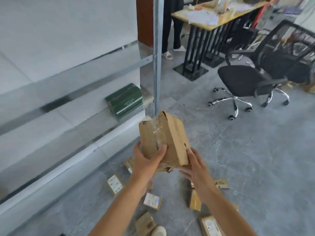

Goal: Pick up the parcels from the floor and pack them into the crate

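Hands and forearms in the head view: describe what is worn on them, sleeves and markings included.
The left hand and the right hand are bare, without gloves. The left forearm and the right forearm show no sleeve down to the frame's edge. No watch, band or marking shows at either wrist.

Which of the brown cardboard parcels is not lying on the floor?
The large crumpled brown cardboard parcel: the left hand grips it and the right hand supports it in the air. The smaller parcels lie flat on the grey floor.
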Tool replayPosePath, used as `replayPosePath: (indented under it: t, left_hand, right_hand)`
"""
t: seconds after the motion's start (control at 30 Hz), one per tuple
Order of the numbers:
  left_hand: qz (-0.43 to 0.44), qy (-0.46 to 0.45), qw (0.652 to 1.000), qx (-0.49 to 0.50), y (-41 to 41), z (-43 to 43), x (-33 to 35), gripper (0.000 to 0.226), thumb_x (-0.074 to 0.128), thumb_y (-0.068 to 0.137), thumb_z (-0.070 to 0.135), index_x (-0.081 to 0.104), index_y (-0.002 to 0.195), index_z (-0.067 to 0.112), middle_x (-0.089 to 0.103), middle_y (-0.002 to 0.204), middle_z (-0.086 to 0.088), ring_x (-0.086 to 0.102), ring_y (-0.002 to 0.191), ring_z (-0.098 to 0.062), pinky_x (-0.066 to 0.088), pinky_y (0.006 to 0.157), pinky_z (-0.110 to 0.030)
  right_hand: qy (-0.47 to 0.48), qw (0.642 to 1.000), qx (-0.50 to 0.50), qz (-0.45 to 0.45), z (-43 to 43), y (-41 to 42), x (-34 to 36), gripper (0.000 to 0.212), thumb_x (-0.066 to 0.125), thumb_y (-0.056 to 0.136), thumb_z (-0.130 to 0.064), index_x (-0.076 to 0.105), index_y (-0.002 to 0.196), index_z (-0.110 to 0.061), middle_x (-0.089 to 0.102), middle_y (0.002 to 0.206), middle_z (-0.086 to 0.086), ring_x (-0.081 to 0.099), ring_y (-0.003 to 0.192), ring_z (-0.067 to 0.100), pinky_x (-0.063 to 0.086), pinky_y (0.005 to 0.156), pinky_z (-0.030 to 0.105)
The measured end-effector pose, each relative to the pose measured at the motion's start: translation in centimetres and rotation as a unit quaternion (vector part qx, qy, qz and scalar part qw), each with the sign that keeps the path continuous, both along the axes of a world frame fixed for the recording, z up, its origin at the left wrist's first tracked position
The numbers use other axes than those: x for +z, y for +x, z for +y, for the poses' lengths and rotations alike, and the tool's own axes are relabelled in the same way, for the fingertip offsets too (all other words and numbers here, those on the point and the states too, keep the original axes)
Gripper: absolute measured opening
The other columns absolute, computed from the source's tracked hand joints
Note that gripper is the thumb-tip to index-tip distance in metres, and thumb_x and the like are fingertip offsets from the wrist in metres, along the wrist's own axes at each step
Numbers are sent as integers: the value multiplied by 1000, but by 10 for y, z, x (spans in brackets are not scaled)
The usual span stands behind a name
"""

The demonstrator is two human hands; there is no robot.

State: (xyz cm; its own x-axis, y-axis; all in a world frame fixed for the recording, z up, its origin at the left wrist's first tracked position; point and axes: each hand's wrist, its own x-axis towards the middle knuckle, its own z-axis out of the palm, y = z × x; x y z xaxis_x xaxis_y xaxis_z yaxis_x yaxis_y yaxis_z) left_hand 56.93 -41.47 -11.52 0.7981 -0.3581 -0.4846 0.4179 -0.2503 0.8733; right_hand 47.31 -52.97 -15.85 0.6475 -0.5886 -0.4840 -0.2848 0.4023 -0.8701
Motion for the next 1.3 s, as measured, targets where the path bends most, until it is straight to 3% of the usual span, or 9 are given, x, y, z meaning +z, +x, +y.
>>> replayPosePath:
  t: [0.33,0.53,0.63,0.73,0.87,1.0,1.1,1.2,1.3]
  left_hand:
    - [-24,-124,979,160,-99,110,150,81,80,50,50,50,120,23,66,111,-1,68,97,-22,54,86,-49]
    - [-94,-115,979,138,-200,185,214,61,54,76,59,43,128,30,59,122,4,58,113,-18,45,99,-49]
    - [-172,-55,971,157,-242,237,231,45,51,84,52,42,127,40,49,129,13,47,123,-12,40,100,-35]
    - [-226,20,955,189,-283,281,243,75,66,83,30,20,143,33,43,133,10,52,112,-8,46,84,-17]
    - [-220,-21,947,232,-335,328,251,35,69,80,28,56,112,29,69,108,1,67,97,-13,53,66,-14]
    - [-229,-52,900,366,-381,369,251,38,73,78,26,58,113,22,70,100,-1,69,87,-11,56,68,-21]
    - [-231,-85,858,451,-418,401,252,44,68,82,31,48,118,18,65,108,0,65,95,-12,52,74,-25]
    - [-240,-66,864,438,-460,444,254,33,58,88,38,43,117,32,58,113,11,55,103,-4,39,81,-23]
    - [-222,-63,895,381,-512,500,254,51,47,84,55,40,132,38,53,131,16,47,119,-1,32,97,-29]
  right_hand:
    - [-304,913,242,-127,95,-51,177,71,42,80,-72,31,142,-40,33,141,-19,40,128,0,43,102,25]
    - [-219,894,359,-154,136,-117,246,61,64,75,-62,44,127,-38,56,119,-20,57,105,0,50,75,12]
    - [-12,919,372,-132,150,-142,269,57,61,73,-62,56,121,-31,61,128,-4,56,116,15,45,102,37]
    - [119,884,438,-114,176,-166,282,59,39,84,-65,63,117,-23,67,121,6,59,115,25,44,98,48]
    - [124,868,474,-79,231,-192,281,81,23,77,-82,60,124,-28,64,126,5,56,118,28,43,97,51]
    - [-14,886,433,-164,306,-222,284,85,30,79,-81,39,141,-26,49,141,9,44,131,32,35,107,55]
    - [-130,821,486,-268,365,-251,294,73,44,85,-63,24,148,-31,36,150,6,35,138,28,34,111,48]
    - [-136,752,576,-291,413,-293,286,63,43,81,-67,20,138,-54,42,141,-18,46,126,-1,48,92,17]
    - [-83,742,612,-263,456,-327,279,70,40,79,-75,21,141,-49,52,135,-20,55,116,-1,45,95,27]
